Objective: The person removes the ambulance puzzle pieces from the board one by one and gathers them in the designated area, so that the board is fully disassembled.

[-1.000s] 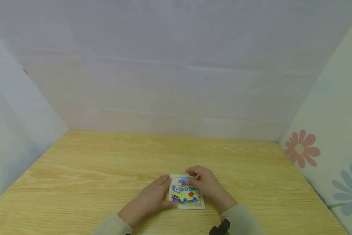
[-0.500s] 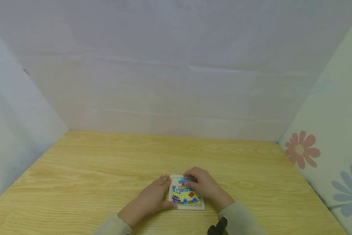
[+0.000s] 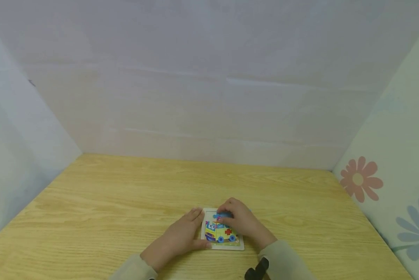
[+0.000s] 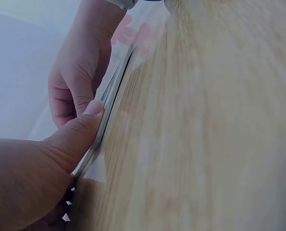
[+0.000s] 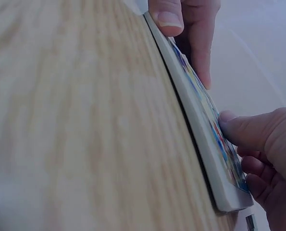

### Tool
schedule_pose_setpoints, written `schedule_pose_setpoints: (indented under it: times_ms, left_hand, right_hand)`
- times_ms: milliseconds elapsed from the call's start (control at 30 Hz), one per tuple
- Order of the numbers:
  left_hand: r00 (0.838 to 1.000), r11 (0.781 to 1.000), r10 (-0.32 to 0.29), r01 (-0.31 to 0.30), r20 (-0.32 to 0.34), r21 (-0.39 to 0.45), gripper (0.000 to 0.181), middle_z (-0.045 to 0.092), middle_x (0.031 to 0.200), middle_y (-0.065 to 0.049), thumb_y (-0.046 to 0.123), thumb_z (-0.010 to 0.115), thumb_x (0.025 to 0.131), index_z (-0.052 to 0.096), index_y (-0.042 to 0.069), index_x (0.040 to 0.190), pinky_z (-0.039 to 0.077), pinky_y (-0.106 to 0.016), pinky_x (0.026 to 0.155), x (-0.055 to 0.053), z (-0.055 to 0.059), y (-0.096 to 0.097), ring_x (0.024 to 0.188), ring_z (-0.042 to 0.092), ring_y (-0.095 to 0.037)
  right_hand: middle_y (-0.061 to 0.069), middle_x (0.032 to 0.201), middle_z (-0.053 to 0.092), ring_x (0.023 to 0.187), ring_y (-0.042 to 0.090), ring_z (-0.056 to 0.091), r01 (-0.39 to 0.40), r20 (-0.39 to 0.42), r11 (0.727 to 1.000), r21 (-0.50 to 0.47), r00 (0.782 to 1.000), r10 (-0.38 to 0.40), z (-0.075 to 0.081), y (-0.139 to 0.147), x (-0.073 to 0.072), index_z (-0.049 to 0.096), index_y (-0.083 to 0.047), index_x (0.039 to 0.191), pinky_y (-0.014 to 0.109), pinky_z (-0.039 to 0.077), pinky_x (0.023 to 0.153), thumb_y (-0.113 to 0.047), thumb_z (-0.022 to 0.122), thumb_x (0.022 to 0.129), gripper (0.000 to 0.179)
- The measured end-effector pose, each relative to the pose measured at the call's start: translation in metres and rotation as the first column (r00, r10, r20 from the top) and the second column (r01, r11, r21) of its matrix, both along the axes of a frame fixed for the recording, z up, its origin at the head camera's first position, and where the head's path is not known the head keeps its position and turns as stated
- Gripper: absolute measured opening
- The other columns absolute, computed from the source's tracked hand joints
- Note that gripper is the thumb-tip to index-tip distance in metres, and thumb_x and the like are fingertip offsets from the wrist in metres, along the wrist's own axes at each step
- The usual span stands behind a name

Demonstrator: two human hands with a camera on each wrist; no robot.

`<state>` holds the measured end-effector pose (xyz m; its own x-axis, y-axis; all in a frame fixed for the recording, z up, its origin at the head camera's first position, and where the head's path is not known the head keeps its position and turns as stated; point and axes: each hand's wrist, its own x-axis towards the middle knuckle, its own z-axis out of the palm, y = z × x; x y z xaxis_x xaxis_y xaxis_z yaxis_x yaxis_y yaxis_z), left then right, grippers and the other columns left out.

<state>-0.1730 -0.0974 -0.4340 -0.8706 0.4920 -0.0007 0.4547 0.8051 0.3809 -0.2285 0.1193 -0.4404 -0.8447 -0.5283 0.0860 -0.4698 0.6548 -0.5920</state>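
Observation:
A small picture puzzle, showing a yellow ambulance with a red cross, lies in its white frame (image 3: 226,247) near the table's front. Along the left side, my left hand (image 3: 181,233) holds this frame, thumb on the near edge and fingers by the far left corner. The thumb pressing the rim also appears in the left wrist view. My right hand (image 3: 242,219) bends over the upper right of the picture, pinching a blue puzzle piece (image 3: 215,216) between thumb and forefinger. That hand hides the picture's upper right part. In the right wrist view its thumb (image 5: 248,127) touches the picture surface.
The wooden table (image 3: 143,182) stretches out around the frame. A pale draped backdrop (image 3: 209,97) rises behind it, and a right-hand wall panel carries a red flower (image 3: 358,178) and a blue flower. Dark wrist gear (image 3: 257,269) sits at the right sleeve.
My right hand has shifted slightly left and its thumb and forefinger have closed in over the blue piece. The left hand and the frame stay in place.

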Motion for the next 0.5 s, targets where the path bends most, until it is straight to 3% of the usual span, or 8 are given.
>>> schedule_pose_setpoints:
  times_ms: [267,500]
  left_hand:
    - [1.0,1.0,-0.001,0.001,0.003,-0.002,0.094,0.032,0.146,-0.021,0.061,0.061,0.077,0.036,-0.006,0.138,0.031,-0.049,0.107,0.0,0.001,0.0,0.135,0.028,-0.038]
    - [1.0,1.0,0.0,0.0,-0.003,0.001,0.093,0.032,0.146,-0.022,0.06,0.061,0.077,0.037,-0.006,0.138,0.031,-0.049,0.108,0.001,0.001,-0.001,0.135,0.029,-0.038]
  right_hand:
    - [-0.006,0.096,0.051,0.087,0.012,0.048,0.01,0.011,1.0,-0.001,1.0,-0.01,0.005,-0.004,0.004,0.068,-0.013,0.101,0.028,0.045,0.077,-0.021,0.066,0.087,0.016]
    - [-0.004,0.089,0.056,0.084,0.012,0.052,0.089,0.063,0.995,0.054,0.994,-0.092,0.016,-0.017,0.004,0.07,-0.011,0.093,0.033,0.048,0.078,-0.016,0.071,0.082,0.013]
